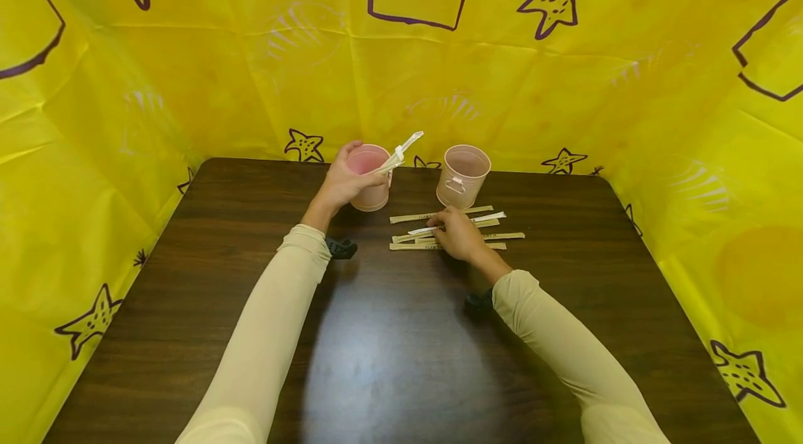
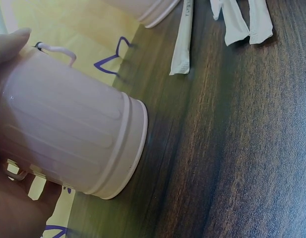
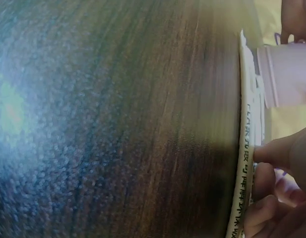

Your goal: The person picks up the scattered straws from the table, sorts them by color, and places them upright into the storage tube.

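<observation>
My left hand (image 1: pixel 343 182) grips a small pink bucket (image 2: pixel 68 116) on the table, fingers and thumb around its sides. Several paper-wrapped straws (image 1: pixel 401 153) stick out of that bucket, leaning to the right. More paper-wrapped straws (image 1: pixel 404 219) lie in a loose pile to its right; black print shows on one wrapped straw (image 3: pixel 243 178) in the right wrist view. Over the pile, my right hand (image 1: pixel 461 235) has its fingers curled and pinches a white-wrapped straw (image 1: pixel 489 217). Its fingertips partly cover the straws beneath.
A second pale pink bucket (image 1: pixel 463 182), with a small handle on its front, stands upright behind the pile. The dark wooden table (image 1: pixel 389 360) meets a yellow patterned sheet (image 1: pixel 401 81) at its back and sides.
</observation>
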The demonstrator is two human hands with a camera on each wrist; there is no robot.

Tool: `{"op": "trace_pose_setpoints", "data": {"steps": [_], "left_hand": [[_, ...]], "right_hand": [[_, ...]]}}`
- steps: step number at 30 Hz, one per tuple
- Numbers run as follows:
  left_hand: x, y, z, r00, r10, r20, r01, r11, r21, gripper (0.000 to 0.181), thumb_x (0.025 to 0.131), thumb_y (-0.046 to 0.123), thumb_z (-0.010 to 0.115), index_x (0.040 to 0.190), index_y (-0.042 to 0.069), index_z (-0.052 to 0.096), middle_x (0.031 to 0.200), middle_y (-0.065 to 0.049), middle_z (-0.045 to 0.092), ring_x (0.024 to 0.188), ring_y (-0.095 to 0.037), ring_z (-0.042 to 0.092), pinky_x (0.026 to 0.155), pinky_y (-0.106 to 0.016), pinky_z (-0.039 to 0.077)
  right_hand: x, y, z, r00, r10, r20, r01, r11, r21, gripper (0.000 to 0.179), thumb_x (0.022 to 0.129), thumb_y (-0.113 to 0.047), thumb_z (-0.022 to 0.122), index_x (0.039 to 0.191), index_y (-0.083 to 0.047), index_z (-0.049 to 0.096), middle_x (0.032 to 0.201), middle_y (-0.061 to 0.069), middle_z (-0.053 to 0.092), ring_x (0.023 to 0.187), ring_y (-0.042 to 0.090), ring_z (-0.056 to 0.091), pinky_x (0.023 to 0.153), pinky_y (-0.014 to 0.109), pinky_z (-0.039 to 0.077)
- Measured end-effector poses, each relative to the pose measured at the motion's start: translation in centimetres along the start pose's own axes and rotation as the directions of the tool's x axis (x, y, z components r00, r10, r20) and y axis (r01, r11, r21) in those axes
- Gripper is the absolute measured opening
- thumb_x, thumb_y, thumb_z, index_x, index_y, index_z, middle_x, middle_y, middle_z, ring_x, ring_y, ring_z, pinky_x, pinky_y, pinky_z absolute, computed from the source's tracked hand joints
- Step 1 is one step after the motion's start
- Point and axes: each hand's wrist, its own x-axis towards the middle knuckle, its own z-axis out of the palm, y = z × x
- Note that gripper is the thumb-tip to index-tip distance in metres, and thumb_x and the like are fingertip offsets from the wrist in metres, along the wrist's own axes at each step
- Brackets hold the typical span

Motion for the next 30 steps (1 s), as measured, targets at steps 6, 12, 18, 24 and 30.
{"op": "trace_pose_setpoints", "data": {"steps": [6,12,18,24,30], "left_hand": [[0.0,0.1,0.0,1.000,0.000,0.005,0.000,1.000,0.013,0.107,0.070,0.024,0.094,0.157,0.020,0.031,0.150,-0.013,0.049,0.133,-0.033,0.051,0.115,-0.051,0.041],[-0.1,0.1,0.0,1.000,0.002,0.000,-0.002,1.000,0.015,0.107,0.069,0.025,0.094,0.156,0.020,0.032,0.149,-0.013,0.049,0.132,-0.033,0.052,0.114,-0.051,0.042],[0.0,0.0,0.0,1.000,0.003,-0.002,-0.003,1.000,0.011,0.108,0.069,0.025,0.095,0.156,0.019,0.032,0.149,-0.012,0.049,0.132,-0.033,0.052,0.114,-0.051,0.041],[0.0,0.0,0.0,1.000,0.006,0.004,-0.006,1.000,-0.011,0.106,0.070,0.022,0.094,0.156,0.017,0.032,0.149,-0.013,0.049,0.132,-0.033,0.051,0.115,-0.051,0.041],[0.0,0.0,0.0,1.000,0.006,0.002,-0.006,1.000,-0.015,0.106,0.071,0.021,0.094,0.156,0.017,0.032,0.149,-0.013,0.049,0.132,-0.033,0.051,0.115,-0.051,0.041]], "right_hand": [[0.0,0.0,0.0,1.000,-0.006,-0.001,0.006,1.000,-0.015,0.017,0.094,-0.007,0.067,0.109,-0.007,0.075,0.114,0.016,0.065,0.101,0.031,0.065,0.086,0.046,0.055],[0.0,0.0,-0.1,0.999,-0.042,-0.029,0.042,0.999,-0.017,0.011,0.092,-0.005,0.069,0.103,-0.006,0.074,0.109,0.015,0.066,0.101,0.031,0.065,0.089,0.047,0.054],[0.3,-0.1,-1.0,0.994,-0.089,-0.070,0.092,0.995,0.041,0.012,0.092,-0.005,0.072,0.104,-0.003,0.073,0.110,0.017,0.067,0.105,0.033,0.064,0.094,0.047,0.053],[0.3,-0.8,-2.7,0.985,-0.112,-0.128,0.124,0.988,0.095,0.012,0.094,-0.005,0.072,0.105,-0.003,0.071,0.110,0.016,0.069,0.108,0.032,0.064,0.096,0.047,0.052],[-0.1,-1.9,-4.1,0.969,-0.137,-0.205,0.171,0.973,0.157,0.010,0.094,-0.009,0.072,0.104,-0.006,0.070,0.101,0.010,0.069,0.080,0.026,0.060,0.072,0.034,0.049]]}}
